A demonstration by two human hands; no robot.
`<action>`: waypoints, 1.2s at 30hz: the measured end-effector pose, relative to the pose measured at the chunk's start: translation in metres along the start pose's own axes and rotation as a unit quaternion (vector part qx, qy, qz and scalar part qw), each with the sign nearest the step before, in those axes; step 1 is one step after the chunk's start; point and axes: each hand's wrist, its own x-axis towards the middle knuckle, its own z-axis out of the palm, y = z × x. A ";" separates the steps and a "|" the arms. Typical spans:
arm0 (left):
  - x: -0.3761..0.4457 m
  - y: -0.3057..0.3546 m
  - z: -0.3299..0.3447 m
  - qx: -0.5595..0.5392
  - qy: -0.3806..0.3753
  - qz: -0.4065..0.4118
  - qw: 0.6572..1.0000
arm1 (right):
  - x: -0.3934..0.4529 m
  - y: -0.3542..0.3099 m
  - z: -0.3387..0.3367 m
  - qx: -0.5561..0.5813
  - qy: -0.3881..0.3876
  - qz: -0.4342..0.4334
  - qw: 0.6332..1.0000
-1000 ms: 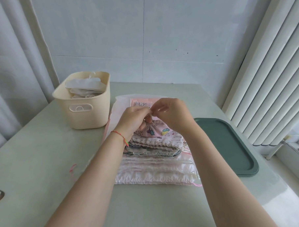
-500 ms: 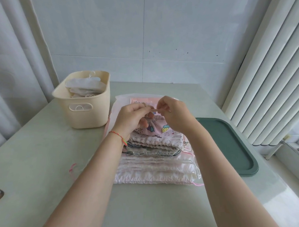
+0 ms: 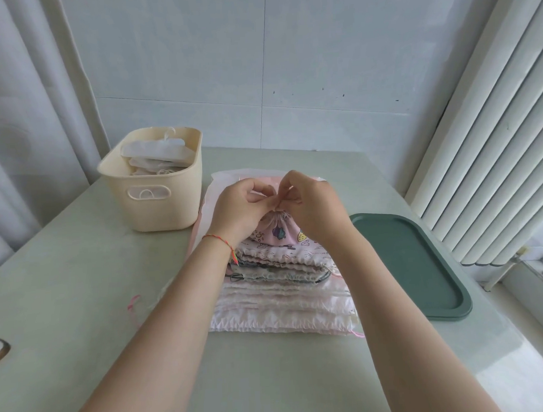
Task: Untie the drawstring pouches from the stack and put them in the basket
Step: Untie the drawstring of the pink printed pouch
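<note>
Head view is showing two bare forearms reaching in from the near edge across a pale green table [image 3: 80,276], meeting over a stack of pouches [image 3: 283,302] that is lying in the middle of it. Nearest the person, the stack's shiny pale pink layers are fanning out toward the table edge, with a grey-trimmed layer and ruffled cream ones sitting above them. A loose pink cord [image 3: 133,305] is lying on the table to the left of the stack, apart from it. On top of the stack a pink printed pouch [image 3: 280,233] is sitting with its neck gathered tight and pulled upward. The left hand [image 3: 239,207], wearing a red string bracelet [image 3: 220,240] at the wrist, is curling its fingers and pinching at that gathered neck; the right hand [image 3: 313,204] is doing the same from the other side, fingertips of both hands meeting at the cinched top. Whether they are pinching the cord or the cloth I cannot tell. To the right a dark green tray [image 3: 422,261] is lying flat, just beside the stack. Farther back on the left a cream basket [image 3: 158,207] is standing near the stack's far corner, holding white pouches [image 3: 156,153]. Behind everything a tiled wall [image 3: 289,65] is rising.
</note>
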 end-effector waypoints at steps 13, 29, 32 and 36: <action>-0.001 0.001 -0.001 0.123 -0.007 0.019 0.992 | 0.000 0.004 0.004 -0.018 0.032 -0.012 0.999; -0.004 0.011 0.002 0.171 -0.045 0.046 0.983 | 0.002 0.004 0.001 -0.037 0.009 -0.001 0.999; -0.005 0.011 0.003 0.185 -0.023 0.056 0.981 | 0.002 0.002 0.002 -0.060 0.009 0.001 0.998; -0.006 0.011 0.005 0.191 0.001 0.055 0.980 | 0.001 -0.004 0.006 -0.174 -0.022 -0.023 0.984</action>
